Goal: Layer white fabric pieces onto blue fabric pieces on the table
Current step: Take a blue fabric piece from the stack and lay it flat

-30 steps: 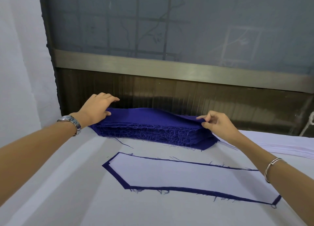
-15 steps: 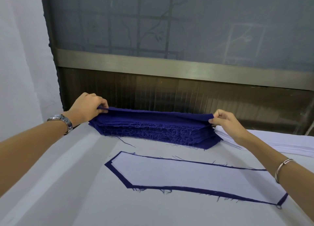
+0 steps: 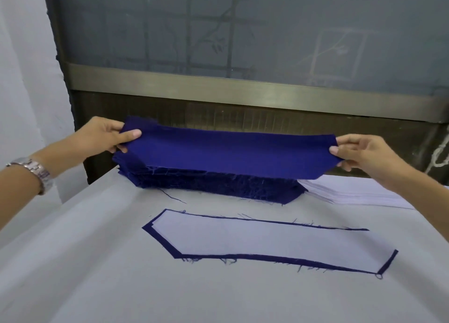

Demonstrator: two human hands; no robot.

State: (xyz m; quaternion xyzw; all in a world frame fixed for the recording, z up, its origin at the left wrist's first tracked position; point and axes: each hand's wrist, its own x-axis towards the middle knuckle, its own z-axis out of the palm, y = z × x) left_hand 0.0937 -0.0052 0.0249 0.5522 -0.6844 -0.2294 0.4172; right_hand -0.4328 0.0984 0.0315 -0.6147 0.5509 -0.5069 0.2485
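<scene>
A long blue fabric piece (image 3: pixel 230 152) hangs stretched above the blue stack (image 3: pixel 218 185) at the table's far edge. My left hand (image 3: pixel 104 138) pinches its left end, thumb on top. My right hand (image 3: pixel 359 155) pinches its right end. Nearer me, a white fabric piece (image 3: pixel 267 241) lies on a blue piece whose edges (image 3: pixel 159 237) show as a thin border around it. A stack of white pieces (image 3: pixel 352 191) sits to the right of the blue stack, partly behind my right forearm.
The table (image 3: pixel 121 274) is covered with a pale grey cloth. A dark metal-framed window panel (image 3: pixel 243 96) rises right behind the stacks. A white wall (image 3: pixel 24 79) stands at the left.
Both hands have lifted the top blue piece off the stack and pulled it taut and toward me. A second ago they were only gripping its ends on the stack.
</scene>
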